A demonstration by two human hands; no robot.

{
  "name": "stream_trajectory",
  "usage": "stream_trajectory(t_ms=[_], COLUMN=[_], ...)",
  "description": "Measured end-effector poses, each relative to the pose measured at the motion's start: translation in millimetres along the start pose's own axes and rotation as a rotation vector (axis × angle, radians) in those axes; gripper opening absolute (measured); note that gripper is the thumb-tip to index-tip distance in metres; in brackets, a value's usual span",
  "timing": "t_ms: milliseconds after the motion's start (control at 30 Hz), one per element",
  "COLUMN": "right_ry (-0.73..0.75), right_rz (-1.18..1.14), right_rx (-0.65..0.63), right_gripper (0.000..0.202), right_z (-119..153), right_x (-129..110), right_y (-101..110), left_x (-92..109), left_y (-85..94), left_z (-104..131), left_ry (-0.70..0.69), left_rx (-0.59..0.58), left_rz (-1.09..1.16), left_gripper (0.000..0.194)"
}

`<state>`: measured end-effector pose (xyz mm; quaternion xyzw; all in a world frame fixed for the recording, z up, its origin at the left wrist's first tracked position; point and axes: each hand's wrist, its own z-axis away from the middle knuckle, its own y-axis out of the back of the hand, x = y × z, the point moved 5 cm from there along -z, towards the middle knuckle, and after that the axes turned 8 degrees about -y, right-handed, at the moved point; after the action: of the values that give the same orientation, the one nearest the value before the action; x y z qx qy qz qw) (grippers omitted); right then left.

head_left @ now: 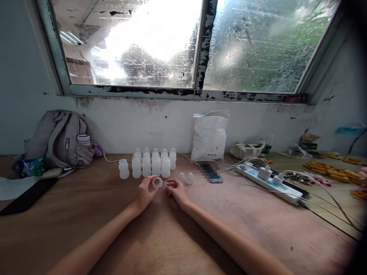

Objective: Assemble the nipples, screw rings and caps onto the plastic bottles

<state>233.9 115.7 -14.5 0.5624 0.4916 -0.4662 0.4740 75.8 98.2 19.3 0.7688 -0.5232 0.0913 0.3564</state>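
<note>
My left hand (145, 193) pinches a translucent ring (157, 182) between thumb and fingertips, its opening facing me. Close to its right, my right hand (177, 192) holds a small clear piece (167, 184) in its fingertips; its exact shape is hard to make out. Behind both hands stand several frosted white bottles (146, 166) in a tight group, most with clear domed tops. One bottle without a top (124, 169) stands apart at the group's left. Two clear domed pieces (189, 178) lie on the table just beyond my right hand.
On the wooden table (137, 236), a grey backpack (61, 139) and black flat case (30, 195) occupy the left. A white package (209, 137) leans on the wall beyond a phone (215, 176). A power strip (272, 184) with cables and orange parts (329, 170) lie right.
</note>
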Motion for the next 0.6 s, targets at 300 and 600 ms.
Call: stream_trajectory(t_ms=[300,600], right_ry=[0.187,0.256], right_rz=[-0.009,0.017], right_rx=[-0.095,-0.22], right_gripper=[0.029,0.044], right_z=[18.0,26.8], right_x=[-19.1,-26.7], right_y=[-6.0,-13.4], left_x=[2.8,-9.0], left_y=[-17.4,-22.3], left_z=[6.4,9.1], left_ry=[0.161,0.302], left_rx=[-0.004,-0.033], left_rz=[0.333,0.551], left_gripper=[0.038,0.037])
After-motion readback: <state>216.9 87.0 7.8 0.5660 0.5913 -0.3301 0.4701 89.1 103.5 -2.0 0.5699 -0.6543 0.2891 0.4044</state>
